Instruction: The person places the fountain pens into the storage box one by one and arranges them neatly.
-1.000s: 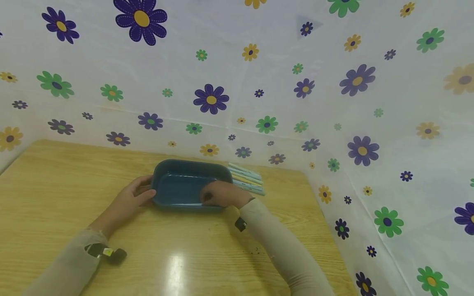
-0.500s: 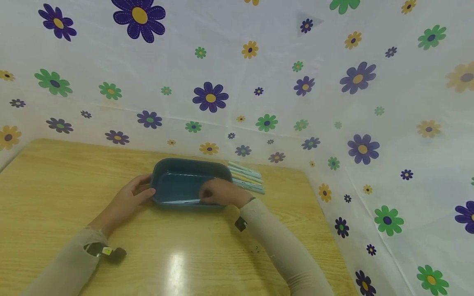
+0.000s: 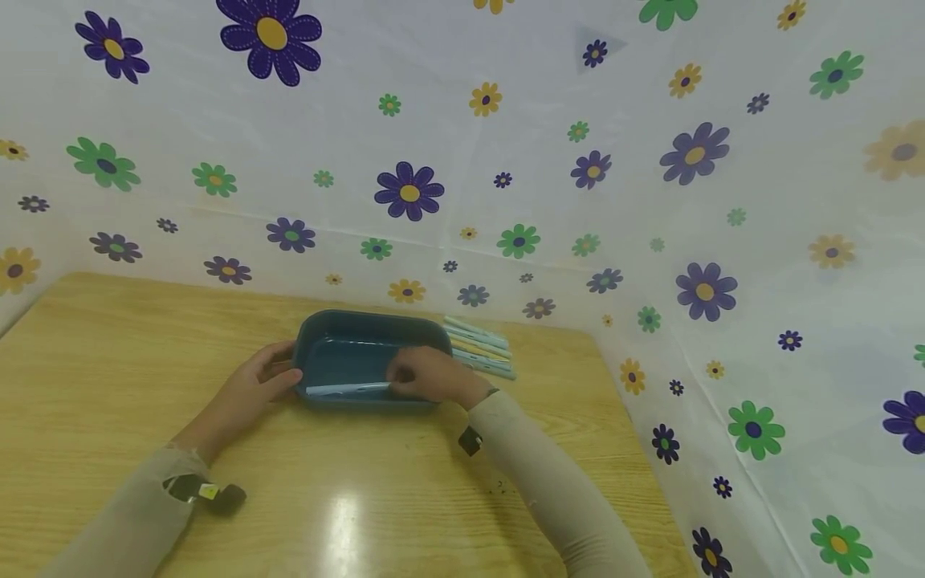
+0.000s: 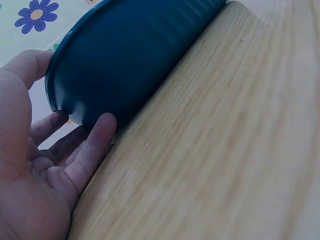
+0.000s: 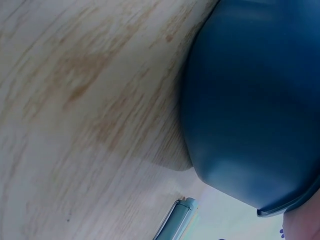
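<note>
A deep blue plastic bin [image 3: 372,315] stands near the table's back edge. My left hand [image 3: 253,389] holds its left end, and in the left wrist view the thumb [image 4: 102,130] presses the outer wall while other fingers reach round the end. Inside the bin, my right hand [image 3: 433,375] pinches a slim light-blue pen [image 3: 340,389], which lies lengthwise along the near side. The fingertips on it are partly hidden by the hand. In the right wrist view, the bin's outer wall [image 5: 250,110] hides nearly all of that hand.
Several pens [image 3: 484,349], pale blue and yellow, lie side by side on the wooden table [image 3: 347,482] just right of the bin. One clipped pen [image 5: 175,220] shows in the right wrist view. A flower-patterned sheet [image 3: 448,144] hangs behind and to the right.
Inside the bin, the pen in my right hand has shifted a little from the near wall toward the middle. My left hand stays at the bin's left end.
</note>
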{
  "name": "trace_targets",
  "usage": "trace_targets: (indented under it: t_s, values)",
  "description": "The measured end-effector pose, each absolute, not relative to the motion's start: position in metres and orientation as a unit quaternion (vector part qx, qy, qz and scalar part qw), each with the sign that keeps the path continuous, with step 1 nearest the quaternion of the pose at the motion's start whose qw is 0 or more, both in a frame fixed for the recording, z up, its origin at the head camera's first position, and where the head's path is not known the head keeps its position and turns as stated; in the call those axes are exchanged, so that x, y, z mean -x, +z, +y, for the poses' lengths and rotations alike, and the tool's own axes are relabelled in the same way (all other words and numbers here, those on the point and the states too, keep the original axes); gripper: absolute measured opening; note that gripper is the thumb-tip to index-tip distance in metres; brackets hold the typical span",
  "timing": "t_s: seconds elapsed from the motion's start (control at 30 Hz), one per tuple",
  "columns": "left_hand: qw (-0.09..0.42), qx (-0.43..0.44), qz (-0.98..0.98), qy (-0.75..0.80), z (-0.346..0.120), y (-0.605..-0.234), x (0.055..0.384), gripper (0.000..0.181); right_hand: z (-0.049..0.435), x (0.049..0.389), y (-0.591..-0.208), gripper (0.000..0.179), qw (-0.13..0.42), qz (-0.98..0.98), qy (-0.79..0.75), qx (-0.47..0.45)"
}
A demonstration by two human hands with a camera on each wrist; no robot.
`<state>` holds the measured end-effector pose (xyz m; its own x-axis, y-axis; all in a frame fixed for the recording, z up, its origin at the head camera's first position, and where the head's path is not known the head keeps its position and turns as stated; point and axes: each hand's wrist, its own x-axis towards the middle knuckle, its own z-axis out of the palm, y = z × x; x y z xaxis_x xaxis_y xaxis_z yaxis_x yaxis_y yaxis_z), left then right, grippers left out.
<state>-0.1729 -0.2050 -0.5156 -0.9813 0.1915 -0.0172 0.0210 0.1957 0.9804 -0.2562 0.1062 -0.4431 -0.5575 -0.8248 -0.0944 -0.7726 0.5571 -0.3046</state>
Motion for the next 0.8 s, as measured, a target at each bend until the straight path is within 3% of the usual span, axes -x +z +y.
trace_targets:
  t_s: [0.8]
  values:
    - [0.061, -0.07, 0.763, 0.639, -0.2051, -0.5148, 0.1726, 0.07, 0.113, 0.2609, -0.4491, 0.009, -0.01, 0.872, -0.162, 0.462]
